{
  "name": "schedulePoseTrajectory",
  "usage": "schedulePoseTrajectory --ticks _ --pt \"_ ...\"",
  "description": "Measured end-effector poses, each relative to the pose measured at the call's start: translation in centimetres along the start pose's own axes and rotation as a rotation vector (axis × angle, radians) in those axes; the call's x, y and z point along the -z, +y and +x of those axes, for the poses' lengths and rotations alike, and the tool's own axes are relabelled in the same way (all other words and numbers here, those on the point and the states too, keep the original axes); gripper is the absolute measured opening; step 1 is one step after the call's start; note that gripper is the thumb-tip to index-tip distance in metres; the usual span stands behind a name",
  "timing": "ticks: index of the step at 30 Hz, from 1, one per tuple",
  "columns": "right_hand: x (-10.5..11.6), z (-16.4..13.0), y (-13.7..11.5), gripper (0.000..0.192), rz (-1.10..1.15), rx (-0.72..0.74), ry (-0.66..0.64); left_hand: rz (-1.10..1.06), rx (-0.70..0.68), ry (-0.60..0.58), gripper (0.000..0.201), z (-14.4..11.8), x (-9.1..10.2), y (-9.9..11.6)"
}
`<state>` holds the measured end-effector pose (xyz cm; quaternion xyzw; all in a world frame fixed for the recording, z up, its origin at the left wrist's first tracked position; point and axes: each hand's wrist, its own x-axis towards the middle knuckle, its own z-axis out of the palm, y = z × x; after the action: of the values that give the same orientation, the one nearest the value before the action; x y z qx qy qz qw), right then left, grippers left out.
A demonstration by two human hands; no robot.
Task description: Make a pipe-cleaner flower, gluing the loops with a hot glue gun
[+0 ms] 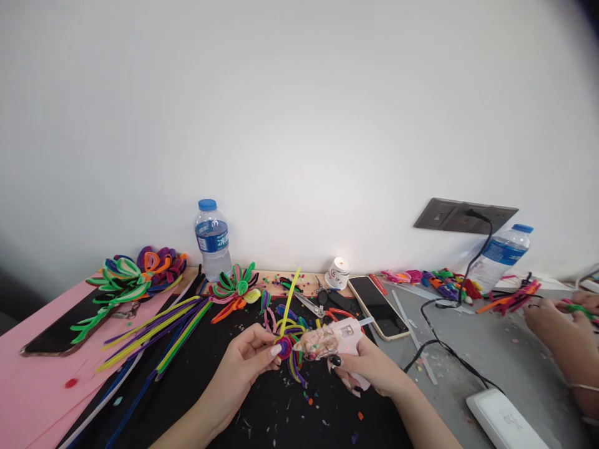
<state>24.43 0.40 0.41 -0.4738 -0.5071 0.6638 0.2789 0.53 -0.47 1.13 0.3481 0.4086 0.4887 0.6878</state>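
Observation:
Between the thumb and fingers of my left hand is a small purple and red pipe cleaner coil. A yellow pipe cleaner rises from beside it. My right hand is wrapped round a pale pink hot glue gun, its crusted nozzle end pointing left at the coil. Whether the tip touches the coil I cannot tell. A clear glue stick pokes out of the gun's back. Looped, multicoloured pipe cleaner pieces lie just behind and below the coil, partly hidden by it.
Behind my hands are scissors, a paper cup and a phone. Pipe cleaners and a water bottle stand left. A black cable crosses the right side, near a white box. Another person's hand works far right.

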Motion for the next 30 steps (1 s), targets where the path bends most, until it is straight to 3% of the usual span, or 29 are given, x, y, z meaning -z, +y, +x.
schedulePoseTrajectory --ticks 18,30 --pt "-0.18 -0.11 -0.46 0.044 0.021 0.013 0.027 -0.025 0.02 -0.03 0.019 0.03 0.25 -0.36" --pt "-0.49 -0.02 -0.22 0.033 -0.026 -0.007 0.033 -0.091 0.017 -0.055 0.017 0.13 0.55 -0.67"
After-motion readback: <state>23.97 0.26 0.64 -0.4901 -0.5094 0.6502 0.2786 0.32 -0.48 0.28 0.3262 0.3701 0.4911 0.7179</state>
